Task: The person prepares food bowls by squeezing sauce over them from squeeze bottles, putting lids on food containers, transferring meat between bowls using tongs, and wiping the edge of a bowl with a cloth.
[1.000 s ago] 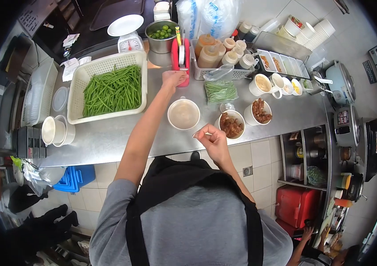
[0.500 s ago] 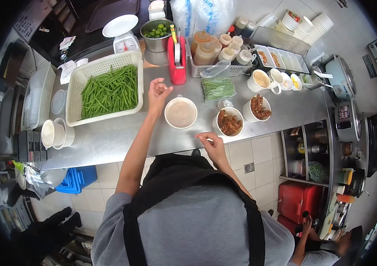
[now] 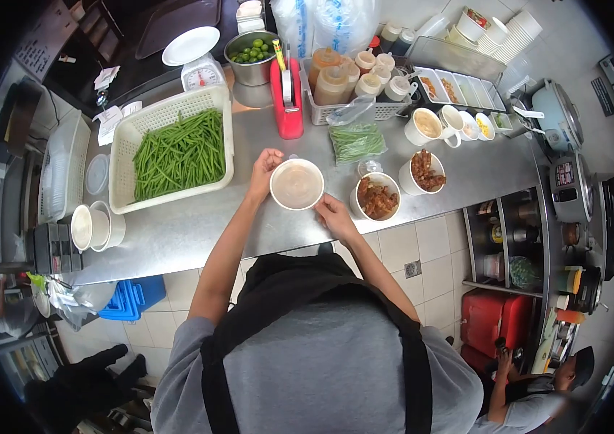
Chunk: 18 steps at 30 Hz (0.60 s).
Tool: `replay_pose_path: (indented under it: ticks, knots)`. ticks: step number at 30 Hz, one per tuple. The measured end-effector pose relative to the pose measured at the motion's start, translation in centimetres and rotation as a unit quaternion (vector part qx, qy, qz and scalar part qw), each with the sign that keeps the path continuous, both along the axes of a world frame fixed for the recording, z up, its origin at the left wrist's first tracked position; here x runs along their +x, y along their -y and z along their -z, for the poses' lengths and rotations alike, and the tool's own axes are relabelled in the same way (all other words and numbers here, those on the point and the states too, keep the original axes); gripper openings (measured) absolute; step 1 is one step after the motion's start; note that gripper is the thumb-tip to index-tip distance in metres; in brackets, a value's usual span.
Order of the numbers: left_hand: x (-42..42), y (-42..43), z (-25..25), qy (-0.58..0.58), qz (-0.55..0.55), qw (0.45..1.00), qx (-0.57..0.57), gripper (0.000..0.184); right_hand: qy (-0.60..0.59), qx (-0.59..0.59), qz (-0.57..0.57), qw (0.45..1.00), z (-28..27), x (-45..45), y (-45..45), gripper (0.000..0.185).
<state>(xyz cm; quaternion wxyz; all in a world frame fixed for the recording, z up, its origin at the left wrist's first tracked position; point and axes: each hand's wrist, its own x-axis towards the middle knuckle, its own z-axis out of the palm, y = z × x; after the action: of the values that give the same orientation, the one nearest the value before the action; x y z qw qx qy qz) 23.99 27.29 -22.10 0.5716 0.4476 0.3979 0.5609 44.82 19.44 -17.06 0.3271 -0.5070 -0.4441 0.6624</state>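
Note:
A round white paper bowl point(image 3: 297, 185) with a translucent lid stands in front of me on the steel counter. My left hand point(image 3: 266, 172) grips its upper left edge, fingers curled by the lid's small tab. At the lower right, my right hand point(image 3: 333, 215) pinches the rim; part of those fingers is hidden. Just right of that hand, an uncovered paper bowl point(image 3: 378, 197) holds browned, saucy meat pieces. A second uncovered bowl of meat point(image 3: 423, 173) stands beyond it. Behind them lies a clear bag of cut green vegetables point(image 3: 357, 143).
A white basket of green beans point(image 3: 177, 152) sits left, near stacked paper bowls point(image 3: 97, 226). A red tape dispenser point(image 3: 287, 108), a basket of sauce bottles point(image 3: 354, 87) and a topping tray point(image 3: 458, 94) line the back. Another person point(image 3: 524, 398) is at lower right.
My left hand has come down and right onto the lidded bowl's edge. My right hand has moved left and slightly up to its rim. The meat bowls have stayed in place.

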Motion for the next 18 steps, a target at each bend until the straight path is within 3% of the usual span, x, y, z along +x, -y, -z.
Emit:
replay_pose_path:
  ticks: [1, 4, 7, 9, 12, 13, 15, 16, 17, 18]
  knots:
    - [-0.1, 0.1, 0.0, -0.052, -0.021, 0.998, 0.017, 0.026, -0.013, -0.011, 0.007, 1.0, -0.5, -0.2, 0.0, 0.014]
    - [-0.2, 0.0, 0.5, -0.174, -0.098, 0.979, 0.043, 0.032, 0.122, 0.195, 0.017, 0.973, 2.3, -0.3, 0.0, 0.013]
    - [-0.2, -0.3, 0.2, -0.257, -0.167, 0.951, 0.044, 0.038, 0.182, 0.213, 0.013, 0.96, 2.6, -0.1, 0.3, 0.011]
    - [-0.3, 0.7, -0.7, -0.342, -0.165, 0.921, 0.081, 0.037, 0.137, 0.135, 0.048, 0.98, 3.1, 0.2, 0.5, 0.016]
    - [-1.9, 1.3, 0.1, -0.044, -0.062, 0.993, -0.087, 0.04, -0.034, 0.127, 0.132, 0.982, 4.6, -0.5, 0.6, 0.028]
    - [-1.3, 2.1, -0.8, 0.031, -0.011, 0.992, -0.122, 0.046, -0.107, 0.139, 0.165, 0.97, 4.8, -1.1, 0.7, 0.034]
    - [0.8, 4.3, -2.6, 0.183, 0.085, 0.96, -0.194, 0.062, -0.112, 0.137, 0.163, 0.971, 5.0, -3.2, 0.0, 0.041]
    - [1.9, 5.3, -3.6, 0.147, 0.063, 0.976, -0.149, 0.063, -0.114, 0.136, 0.16, 0.971, 4.9, -3.8, -0.5, 0.045]
    - [3.0, 6.0, -4.9, 0.109, 0.041, 0.988, -0.101, 0.065, -0.256, 0.094, 0.152, 0.95, 4.0, -4.0, -1.1, 0.046]
    - [3.6, 6.5, -6.0, 0.072, 0.017, 0.996, -0.051, 0.067, -0.294, 0.074, 0.146, 0.942, 2.4, -4.0, -1.6, 0.046]
